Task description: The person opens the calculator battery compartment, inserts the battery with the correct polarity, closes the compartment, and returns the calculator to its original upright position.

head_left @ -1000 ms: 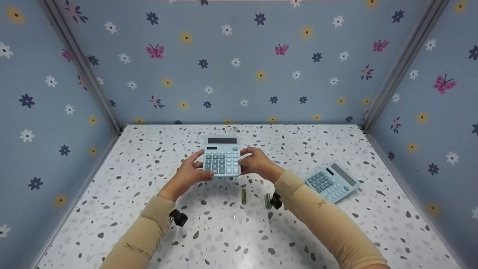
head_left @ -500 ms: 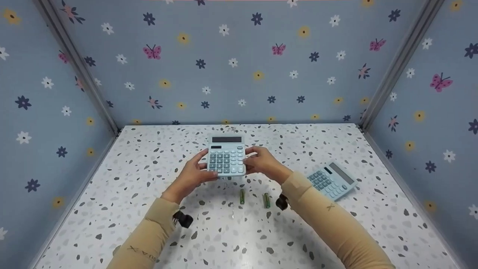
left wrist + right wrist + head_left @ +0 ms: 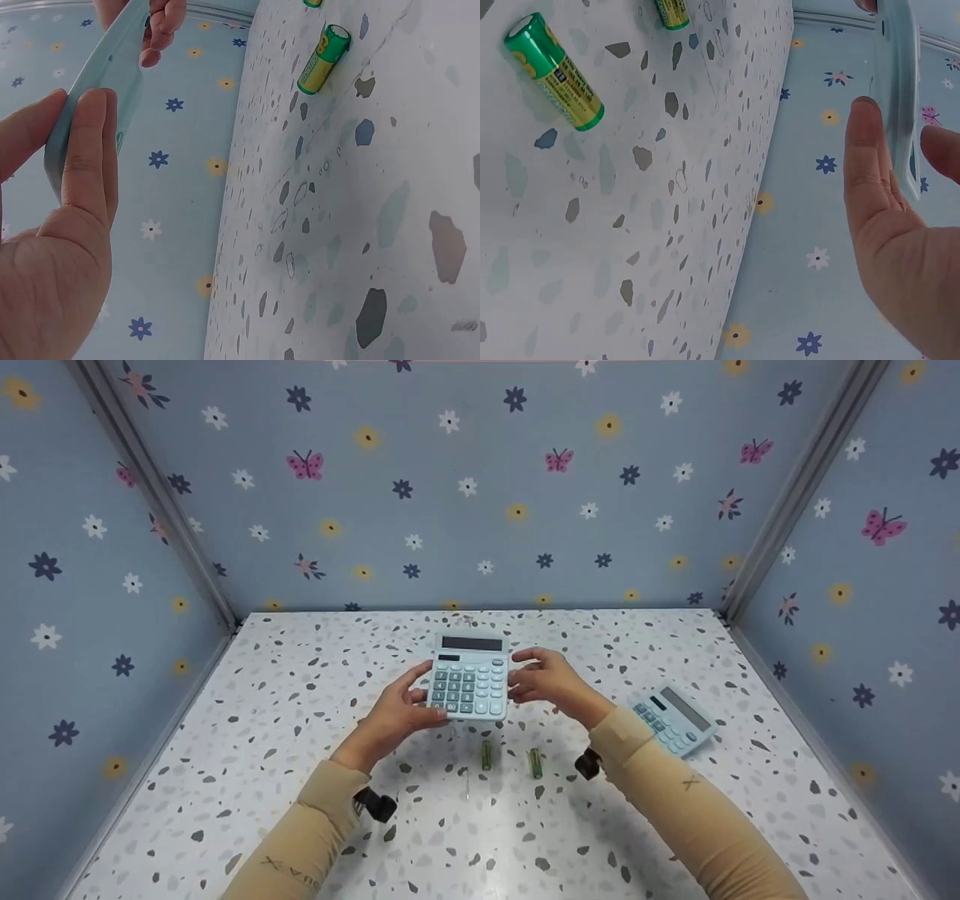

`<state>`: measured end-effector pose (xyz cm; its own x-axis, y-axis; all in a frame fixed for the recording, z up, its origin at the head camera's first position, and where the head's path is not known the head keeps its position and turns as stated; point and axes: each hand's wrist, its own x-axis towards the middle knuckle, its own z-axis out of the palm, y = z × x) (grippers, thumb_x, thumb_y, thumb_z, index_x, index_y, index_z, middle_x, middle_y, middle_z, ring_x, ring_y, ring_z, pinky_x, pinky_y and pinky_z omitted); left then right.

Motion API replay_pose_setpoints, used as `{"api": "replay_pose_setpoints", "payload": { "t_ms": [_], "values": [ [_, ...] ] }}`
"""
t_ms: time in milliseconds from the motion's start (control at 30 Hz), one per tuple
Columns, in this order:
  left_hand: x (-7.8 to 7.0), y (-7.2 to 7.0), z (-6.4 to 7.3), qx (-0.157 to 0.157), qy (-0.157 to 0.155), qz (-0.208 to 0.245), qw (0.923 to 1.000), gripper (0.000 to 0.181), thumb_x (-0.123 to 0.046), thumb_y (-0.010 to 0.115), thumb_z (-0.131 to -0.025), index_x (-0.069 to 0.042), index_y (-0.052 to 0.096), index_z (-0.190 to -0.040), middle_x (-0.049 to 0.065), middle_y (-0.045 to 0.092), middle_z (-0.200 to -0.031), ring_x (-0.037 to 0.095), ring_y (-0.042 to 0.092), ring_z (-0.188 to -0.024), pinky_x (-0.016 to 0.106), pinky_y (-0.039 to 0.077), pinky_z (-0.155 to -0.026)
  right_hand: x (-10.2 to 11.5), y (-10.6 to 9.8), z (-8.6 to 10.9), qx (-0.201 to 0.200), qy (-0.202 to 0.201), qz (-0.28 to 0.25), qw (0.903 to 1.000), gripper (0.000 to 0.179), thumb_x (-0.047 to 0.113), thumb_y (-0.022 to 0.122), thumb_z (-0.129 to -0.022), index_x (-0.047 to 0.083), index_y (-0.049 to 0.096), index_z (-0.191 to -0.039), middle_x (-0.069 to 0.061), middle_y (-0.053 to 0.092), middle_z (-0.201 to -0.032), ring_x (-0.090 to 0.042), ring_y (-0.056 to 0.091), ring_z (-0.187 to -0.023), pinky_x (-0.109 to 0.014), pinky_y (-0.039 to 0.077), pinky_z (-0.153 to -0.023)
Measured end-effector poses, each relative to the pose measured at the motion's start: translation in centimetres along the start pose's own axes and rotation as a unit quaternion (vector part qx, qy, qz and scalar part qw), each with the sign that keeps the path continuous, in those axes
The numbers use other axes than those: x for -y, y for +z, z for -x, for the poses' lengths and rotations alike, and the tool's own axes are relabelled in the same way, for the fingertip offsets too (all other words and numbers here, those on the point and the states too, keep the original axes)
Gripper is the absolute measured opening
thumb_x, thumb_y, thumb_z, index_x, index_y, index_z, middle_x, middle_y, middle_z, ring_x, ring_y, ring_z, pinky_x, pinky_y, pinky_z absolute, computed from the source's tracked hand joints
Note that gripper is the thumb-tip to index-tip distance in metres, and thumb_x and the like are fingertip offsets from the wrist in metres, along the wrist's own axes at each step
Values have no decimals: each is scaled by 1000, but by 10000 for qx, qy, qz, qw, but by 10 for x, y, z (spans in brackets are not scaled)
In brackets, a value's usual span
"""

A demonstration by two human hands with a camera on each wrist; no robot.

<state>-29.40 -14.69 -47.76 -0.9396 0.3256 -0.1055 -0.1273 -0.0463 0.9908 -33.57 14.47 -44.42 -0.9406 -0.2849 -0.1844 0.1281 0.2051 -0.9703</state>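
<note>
Two batteries (image 3: 535, 763) lie on the bench (image 3: 442, 840), left hand (image 3: 391, 715) pinching the raised calculator (image 3: 472, 679), right hand (image 3: 553, 681) (loosely spread, this one) right at its edge!

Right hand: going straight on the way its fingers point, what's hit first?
Most likely the held calculator, at its edge facing the right hand; the left hand grips the opposite side. Depth is unclear: the right hand may already touch it, or may slip behind it.
</note>
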Motion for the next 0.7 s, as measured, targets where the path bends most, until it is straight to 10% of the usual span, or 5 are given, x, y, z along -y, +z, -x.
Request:
{"api": "replay_pose_setpoints", "payload": {
  "t_ms": [700],
  "values": [
    [7, 15, 11, 1228, 97, -102, 9923, 102, 15, 74, -89, -13, 24, -174, 23, 70, -135, 23, 79, -107, 38, 66, -92, -8, -34, 16, -129, -748, 513, 9958, 34, 8, 68, -106, -8, 68, -136, -9, 73, -109, -13, 73, -86, -27, 65, -79]
  ]
}}
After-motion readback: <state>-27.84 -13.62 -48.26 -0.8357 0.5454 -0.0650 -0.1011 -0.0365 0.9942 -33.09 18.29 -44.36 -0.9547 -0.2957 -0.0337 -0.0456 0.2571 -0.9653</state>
